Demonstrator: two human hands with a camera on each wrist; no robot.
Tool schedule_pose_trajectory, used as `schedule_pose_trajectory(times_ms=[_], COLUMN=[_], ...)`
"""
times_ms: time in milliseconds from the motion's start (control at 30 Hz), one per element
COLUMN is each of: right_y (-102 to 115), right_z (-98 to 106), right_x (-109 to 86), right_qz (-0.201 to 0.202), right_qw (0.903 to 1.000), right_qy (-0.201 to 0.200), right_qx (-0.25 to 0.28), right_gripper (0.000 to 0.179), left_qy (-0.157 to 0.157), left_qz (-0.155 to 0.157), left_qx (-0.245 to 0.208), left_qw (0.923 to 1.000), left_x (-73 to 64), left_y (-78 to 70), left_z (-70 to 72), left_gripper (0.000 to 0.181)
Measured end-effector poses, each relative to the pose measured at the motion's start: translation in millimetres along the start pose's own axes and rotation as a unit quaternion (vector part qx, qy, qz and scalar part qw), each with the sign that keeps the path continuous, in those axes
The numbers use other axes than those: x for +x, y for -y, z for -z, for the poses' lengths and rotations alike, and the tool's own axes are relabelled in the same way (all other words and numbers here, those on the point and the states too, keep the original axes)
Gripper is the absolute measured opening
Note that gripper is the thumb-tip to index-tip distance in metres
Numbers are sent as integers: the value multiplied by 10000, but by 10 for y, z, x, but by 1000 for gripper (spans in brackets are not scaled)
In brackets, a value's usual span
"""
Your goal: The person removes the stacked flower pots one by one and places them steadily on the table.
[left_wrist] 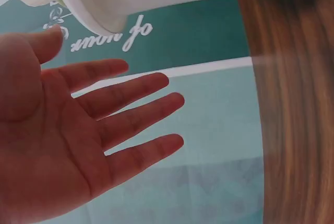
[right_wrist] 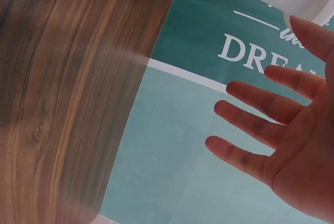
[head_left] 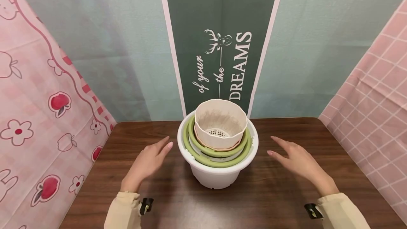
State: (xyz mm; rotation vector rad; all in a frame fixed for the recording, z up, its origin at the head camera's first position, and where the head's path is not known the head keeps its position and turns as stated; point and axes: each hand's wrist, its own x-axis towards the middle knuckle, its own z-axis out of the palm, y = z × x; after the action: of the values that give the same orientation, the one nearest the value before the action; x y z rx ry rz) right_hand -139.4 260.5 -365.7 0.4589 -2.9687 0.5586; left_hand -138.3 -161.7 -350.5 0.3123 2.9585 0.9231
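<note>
Plainly, I had both hands apart from each other and from the stack of nested pots, fingers extended and palms turned inward. It stood upright between the left hand and right hand, near the rear edge of the wooden table. I saw a narrow gap at the left fingertips, a wider one at the right, and bare wood in front, between the sleeves. Patterned pink cloth bounded the left edge, checked pink cloth the right. Only my head view looked into the cream pot, onto its grid of base holes, and showed the green rims ringed below; the wrist views gave me the spread fingers and lined palms.
</note>
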Motion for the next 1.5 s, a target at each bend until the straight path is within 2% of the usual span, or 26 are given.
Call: schedule_pose_trajectory(times_ms=[167, 300, 500, 833, 1133, 1267, 1500], right_y=[-10, -11, -3, 7, 104, 159, 220], right_z=[14, 57, 106, 143, 263, 334, 438], right_x=[12, 36, 77, 135, 246, 293, 392], right_qz=[70, 131, 152, 236, 469, 534, 898], right_qw=[9999, 9998, 9994, 9984, 9962, 9955, 9909], right_qy=[10, -95, -110, -291, -484, -542, -844], right_qx=[97, 145, 292, 413, 553, 566, 549], right_gripper=[55, 52, 50, 40, 32, 29, 25], left_qy=[2, 118, 322, 296, 241, 226, 132], left_qz=[6, 67, 414, 711, 840, 889, 856], left_qx=[-352, -874, -2084, -3068, -3360, -3365, -3324], left_qw=[9994, 9961, 9766, 9487, 9378, 9372, 9391], left_x=[60, 117, 194, 286, 340, 343, 347], left_y=[-54, -79, -113, -108, -118, -134, -139], left_z=[48, 76, 111, 56, -11, -26, -58], left_gripper=[51, 45, 38, 35, 35, 34, 35])
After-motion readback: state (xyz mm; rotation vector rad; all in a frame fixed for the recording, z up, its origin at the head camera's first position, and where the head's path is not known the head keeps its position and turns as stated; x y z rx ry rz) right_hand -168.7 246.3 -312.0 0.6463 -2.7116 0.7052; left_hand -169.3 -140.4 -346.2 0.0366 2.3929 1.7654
